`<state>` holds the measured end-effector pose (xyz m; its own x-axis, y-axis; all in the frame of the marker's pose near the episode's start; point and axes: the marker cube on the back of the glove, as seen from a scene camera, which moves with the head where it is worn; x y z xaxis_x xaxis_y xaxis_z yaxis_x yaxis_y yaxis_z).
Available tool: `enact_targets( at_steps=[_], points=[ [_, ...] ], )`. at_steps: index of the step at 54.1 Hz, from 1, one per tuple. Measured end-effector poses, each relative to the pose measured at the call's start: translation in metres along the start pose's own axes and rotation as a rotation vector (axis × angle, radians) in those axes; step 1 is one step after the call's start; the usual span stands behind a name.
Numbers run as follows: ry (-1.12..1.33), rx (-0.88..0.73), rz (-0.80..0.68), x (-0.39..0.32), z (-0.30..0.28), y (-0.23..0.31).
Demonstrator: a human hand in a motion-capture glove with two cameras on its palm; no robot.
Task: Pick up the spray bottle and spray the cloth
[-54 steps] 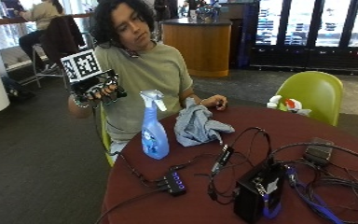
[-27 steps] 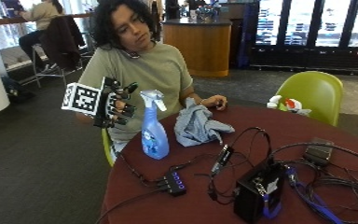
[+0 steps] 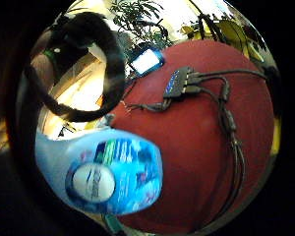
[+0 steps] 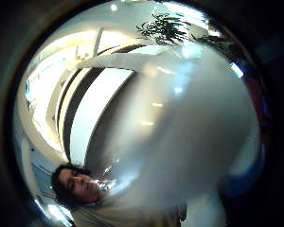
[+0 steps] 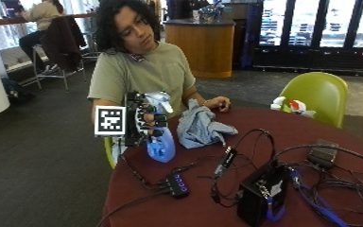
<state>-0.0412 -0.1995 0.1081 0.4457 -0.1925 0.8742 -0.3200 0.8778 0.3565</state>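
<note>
In the outside view a blue spray bottle (image 5: 161, 149) with a white trigger head stands near the edge of the red round table (image 5: 232, 156), in front of the person. My gloved right hand (image 5: 145, 120) has its fingers curled round the bottle's neck, below the trigger. A crumpled grey-blue cloth (image 5: 200, 127) lies just beside the bottle, and the person's bare left hand (image 5: 216, 103) rests at its far end. The little finger side palm view has the bottle's labelled body (image 3: 108, 177) close to the palm, above the table (image 3: 201, 147). A blurred white spray head (image 4: 194, 132) fills the thumb side palm view.
A black USB hub (image 5: 178, 183) with cables lies in front of the bottle. A black box (image 5: 260, 196) and tangled cables cover the table's near right. A green chair (image 5: 316, 94) stands at the far side, with a small white and red item (image 5: 291, 106) by it.
My right hand has come down from beside the person's shoulder to the bottle and now grips its neck. Bottle and cloth stay where they were.
</note>
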Motion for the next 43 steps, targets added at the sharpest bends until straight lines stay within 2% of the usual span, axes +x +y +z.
enact_targets(
  at_steps=[3,7,10,15,19,22,27,35,40,43],
  points=[
    [0.047,0.015,0.035,0.001,0.003,-0.004],
    [0.075,0.006,-0.075,0.01,0.009,-0.013],
    [0.074,-0.012,-0.079,0.014,0.016,-0.021],
    [0.09,-0.003,0.054,0.022,0.029,-0.035],
    [0.072,-0.08,0.243,0.019,0.035,-0.031],
    [0.012,-0.113,0.295,0.013,0.038,-0.027],
    [-0.071,-0.083,0.303,-0.003,0.041,-0.024],
    [0.019,-0.001,0.274,-0.023,0.031,-0.031],
    [0.072,-0.057,0.267,-0.052,0.018,-0.044],
    [0.115,-0.17,0.201,-0.068,0.009,-0.046]
  ],
)
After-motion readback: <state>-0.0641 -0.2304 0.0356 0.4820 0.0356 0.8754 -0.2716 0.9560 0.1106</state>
